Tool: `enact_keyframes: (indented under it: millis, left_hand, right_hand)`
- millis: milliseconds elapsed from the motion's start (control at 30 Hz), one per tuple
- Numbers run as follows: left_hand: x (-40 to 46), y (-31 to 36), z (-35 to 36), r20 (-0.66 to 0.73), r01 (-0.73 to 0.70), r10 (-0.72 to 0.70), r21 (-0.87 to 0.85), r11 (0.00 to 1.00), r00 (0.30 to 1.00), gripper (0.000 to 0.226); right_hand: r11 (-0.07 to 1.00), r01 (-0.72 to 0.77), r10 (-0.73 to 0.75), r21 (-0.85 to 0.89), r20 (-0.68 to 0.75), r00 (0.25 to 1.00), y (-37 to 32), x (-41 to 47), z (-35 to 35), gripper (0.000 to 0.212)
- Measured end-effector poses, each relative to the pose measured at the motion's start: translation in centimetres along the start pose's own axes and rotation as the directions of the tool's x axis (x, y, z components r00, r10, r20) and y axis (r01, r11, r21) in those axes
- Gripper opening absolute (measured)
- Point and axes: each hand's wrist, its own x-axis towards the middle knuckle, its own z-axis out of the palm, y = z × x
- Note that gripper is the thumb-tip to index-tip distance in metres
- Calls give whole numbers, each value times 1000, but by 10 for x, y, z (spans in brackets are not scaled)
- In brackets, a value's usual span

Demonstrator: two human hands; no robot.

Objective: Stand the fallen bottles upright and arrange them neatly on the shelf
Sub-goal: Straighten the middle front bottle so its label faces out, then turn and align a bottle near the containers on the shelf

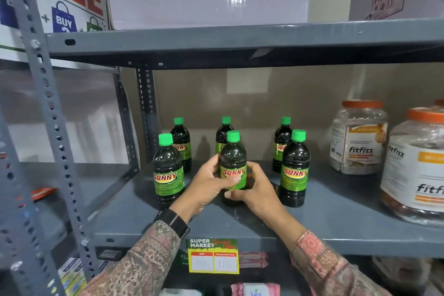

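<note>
Both hands, left hand (211,184) and right hand (254,187), clasp the labelled waist of a dark, green-capped plastic bottle (233,166) standing mid-front on the grey metal shelf (336,214), likely full, weighty, smooth-sided, among five upright mates behind.

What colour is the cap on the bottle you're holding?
Bright green cap, on the dark bottle; clearest in the head view.

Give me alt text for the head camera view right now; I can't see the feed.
Both hands, left hand and right hand, grip the front middle Sunny bottle, upright on a grey metal shelf. Five more green-capped Sunny bottles stand upright around it, three behind and one on each side. Fitfizz jars stand at the right; a price tag hangs below.
</note>
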Motion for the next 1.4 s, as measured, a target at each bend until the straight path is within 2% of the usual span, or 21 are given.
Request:
enact_keyframes:
  millis: [167, 333, 700, 867, 933, 967, 1033, 1067, 1167, 1233, 1267, 1333, 1400]
  left_hand:
    - [-12, 2, -7, 5, -12, 12, 12, 1000, 1000, 55]
    - [-23, 7, -10, 20, -28, 29, -14, 1000, 999, 57]
    - [-30, 9, -15, -8, -32, 32, -14, 999, 999, 60]
    - [-41, 14, -11, -20, -26, 25, -28, 999, 999, 67]
    - [-55, 13, -11, -126, -10, 13, 23, 1000, 992, 77]
    - [-62, 10, -8, -220, -3, 28, 114, 994, 975, 76]
    - [-84, 4, -1, -380, -56, 156, 263, 963, 912, 57]
    - [-92, 5, 9, -386, -98, 202, 272, 957, 900, 46]
    - [-91, 16, 45, -212, -136, 182, 214, 967, 960, 36]
    - [-66, 24, 74, -73, -136, 154, 204, 969, 985, 40]
    - [-49, 28, 87, -41, -130, 142, 217, 967, 989, 46]
    - [-14, 33, 111, 17, -85, 83, 214, 973, 996, 68]
    - [17, 34, 126, 97, -31, 19, 122, 992, 995, 83]
  right_hand:
    - [1000, 4, -4, -25, 7, 1000, 1, -6, 7, 79]
    - [996, 21, -18, -81, 30, 999, -3, -11, 9, 96]
    - [996, 16, -15, -82, 6, 1000, -7, -17, 21, 87]
    - [993, 4, 1, -121, 44, 999, -17, -27, 15, 102]
    - [990, -16, 24, -140, 60, 998, -21, -40, 1, 107]
    - [990, -24, 32, -137, 59, 998, -19, -49, -12, 102]
    - [993, -20, 26, -117, 51, 998, -13, -69, -40, 79]
    - [995, -31, 34, -100, 30, 999, -11, -79, -57, 69]
    - [996, -72, 65, -51, -128, 990, -3, -90, -106, 53]
    - [995, -65, 41, -76, -279, 959, 5, -79, -134, 56]
    - [994, -63, 32, -94, -307, 951, 7, -69, -143, 63]
    - [989, -81, 46, -125, -259, 965, 9, -48, -152, 88]
    - [987, -103, 83, -127, -153, 985, 12, -30, -154, 106]
